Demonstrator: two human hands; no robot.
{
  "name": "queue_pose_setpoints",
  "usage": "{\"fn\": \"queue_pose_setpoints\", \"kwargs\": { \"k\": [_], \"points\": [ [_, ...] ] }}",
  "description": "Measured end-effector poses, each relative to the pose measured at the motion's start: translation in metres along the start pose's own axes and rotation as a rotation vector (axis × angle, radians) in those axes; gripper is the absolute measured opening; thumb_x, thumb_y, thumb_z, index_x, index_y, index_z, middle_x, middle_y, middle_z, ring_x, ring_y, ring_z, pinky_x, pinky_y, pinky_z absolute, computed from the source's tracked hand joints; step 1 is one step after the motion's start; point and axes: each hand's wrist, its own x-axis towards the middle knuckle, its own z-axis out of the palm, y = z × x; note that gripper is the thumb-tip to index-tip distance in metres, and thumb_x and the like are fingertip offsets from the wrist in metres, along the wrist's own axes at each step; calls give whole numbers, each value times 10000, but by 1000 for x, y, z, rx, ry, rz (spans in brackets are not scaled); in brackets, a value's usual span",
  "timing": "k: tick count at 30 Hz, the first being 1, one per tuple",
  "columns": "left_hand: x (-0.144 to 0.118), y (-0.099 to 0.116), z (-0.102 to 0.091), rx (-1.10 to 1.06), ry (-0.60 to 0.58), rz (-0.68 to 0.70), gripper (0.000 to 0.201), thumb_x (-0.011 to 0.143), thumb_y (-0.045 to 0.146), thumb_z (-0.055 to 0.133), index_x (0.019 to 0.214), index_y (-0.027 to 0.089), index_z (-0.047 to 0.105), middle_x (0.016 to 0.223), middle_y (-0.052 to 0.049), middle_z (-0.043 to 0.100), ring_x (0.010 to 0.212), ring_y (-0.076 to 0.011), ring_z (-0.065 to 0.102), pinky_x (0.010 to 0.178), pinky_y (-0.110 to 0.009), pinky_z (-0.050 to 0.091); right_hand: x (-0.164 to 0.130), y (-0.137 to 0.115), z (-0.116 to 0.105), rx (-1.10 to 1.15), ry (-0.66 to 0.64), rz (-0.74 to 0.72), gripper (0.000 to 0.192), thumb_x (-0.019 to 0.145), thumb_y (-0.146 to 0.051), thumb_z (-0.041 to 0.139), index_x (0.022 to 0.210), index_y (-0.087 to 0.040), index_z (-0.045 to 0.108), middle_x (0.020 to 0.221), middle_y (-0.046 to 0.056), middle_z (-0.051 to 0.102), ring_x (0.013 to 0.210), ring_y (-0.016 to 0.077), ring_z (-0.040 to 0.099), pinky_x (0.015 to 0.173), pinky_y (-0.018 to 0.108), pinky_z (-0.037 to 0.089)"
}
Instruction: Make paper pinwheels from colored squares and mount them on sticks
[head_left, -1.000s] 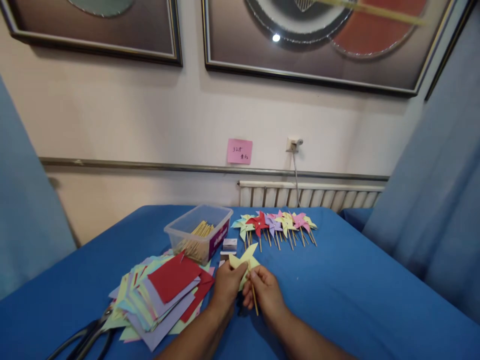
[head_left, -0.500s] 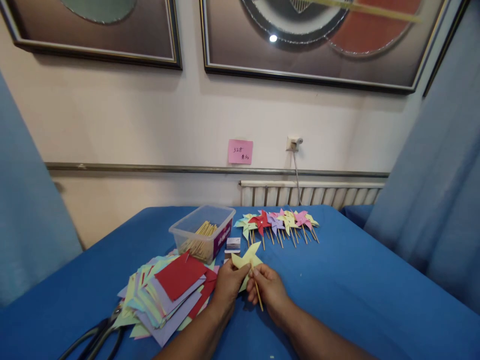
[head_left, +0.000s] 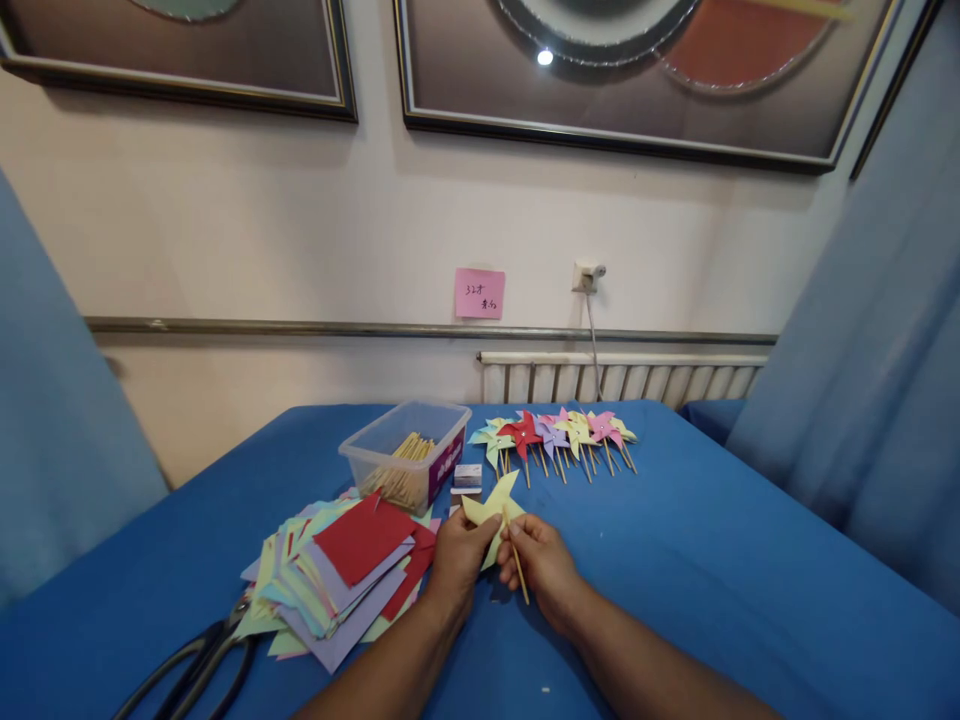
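Both hands meet at the middle of the blue table (head_left: 712,560). My left hand (head_left: 459,560) pinches the lower edge of a pale yellow paper pinwheel (head_left: 493,505). My right hand (head_left: 541,565) grips the thin wooden stick (head_left: 517,572) that runs down from the pinwheel's centre. The pinwheel stands upright between the two hands, its blades pointing up and to the sides.
A row of several finished pinwheels (head_left: 555,437) lies at the far side. A clear plastic box of sticks (head_left: 409,462) and a small white box (head_left: 468,477) sit behind my hands. A stack of coloured paper squares (head_left: 341,570) and black scissors (head_left: 199,665) lie at the left.
My head has tilted, so the whole scene sits a little higher and to the right. Both hands keep their hold on the yellow pinwheel and stick, with only slight shifts.
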Motion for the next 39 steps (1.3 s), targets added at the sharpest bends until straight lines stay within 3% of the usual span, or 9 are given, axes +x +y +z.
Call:
{"fn": "queue_pose_setpoints", "kwargs": {
  "k": [17, 29, 39],
  "points": [
    [-2, 3, 2, -23, -26, -2, 258, 591, 350, 726, 687, 146, 600, 487, 9, 599, 420, -131, 519, 437, -232, 401, -2, -2, 0, -11, -25, 28, 510, 623, -616, 691, 745, -151, 523, 563, -11, 612, 375, 74, 527, 349, 156, 343],
    [-2, 0, 3, -68, -57, -15, 264, 603, 361, 725, 695, 148, 600, 460, 11, 587, 369, -127, 496, 403, -236, 387, -5, -5, 0, -30, -34, 47, 445, 658, -560, 680, 752, -159, 512, 556, -14, 611, 380, 73, 527, 355, 154, 341],
    [4, -6, 0, -42, 3, -20, 293, 555, 361, 762, 682, 136, 624, 523, -10, 626, 422, -132, 530, 436, -234, 396, -5, -7, 1, -29, -48, 38, 463, 658, -586, 681, 741, -165, 509, 561, -15, 613, 386, 79, 528, 364, 168, 352]
  ]
}}
